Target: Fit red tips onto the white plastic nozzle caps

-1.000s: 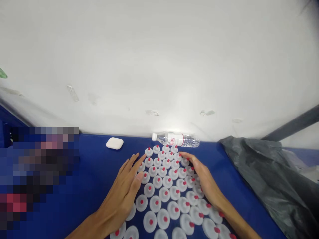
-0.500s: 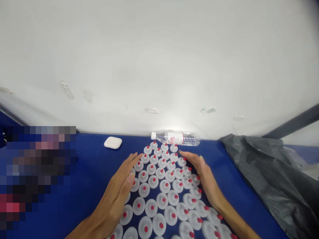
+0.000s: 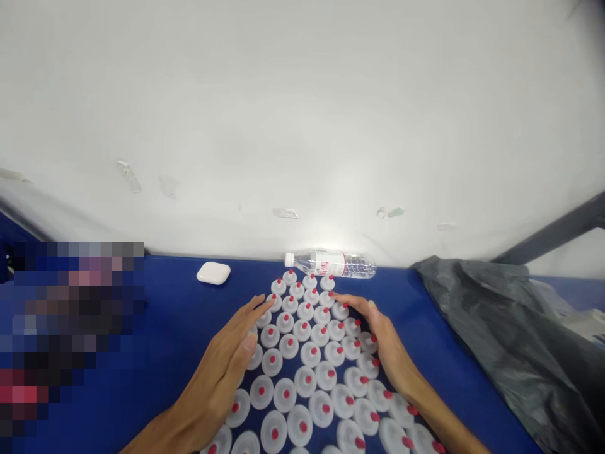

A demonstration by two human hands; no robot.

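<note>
Several small white bottles with red-tipped caps point(image 3: 307, 353) stand packed together in rows on a blue table point(image 3: 165, 328). My left hand point(image 3: 227, 362) lies flat against the left side of the group, fingers stretched out and together. My right hand point(image 3: 378, 340) presses its edge along the right side, fingers extended and slightly curved round the far bottles. Neither hand holds anything.
A clear plastic water bottle point(image 3: 331, 263) lies on its side by the white wall, just beyond the group. A small white case point(image 3: 213, 273) sits at the back left. A dark grey plastic bag point(image 3: 510, 334) covers the right side. A blurred patch fills the left.
Both hands have slid a little toward me along the sides of the group, and the rows look tighter. The camera shifted slightly.
</note>
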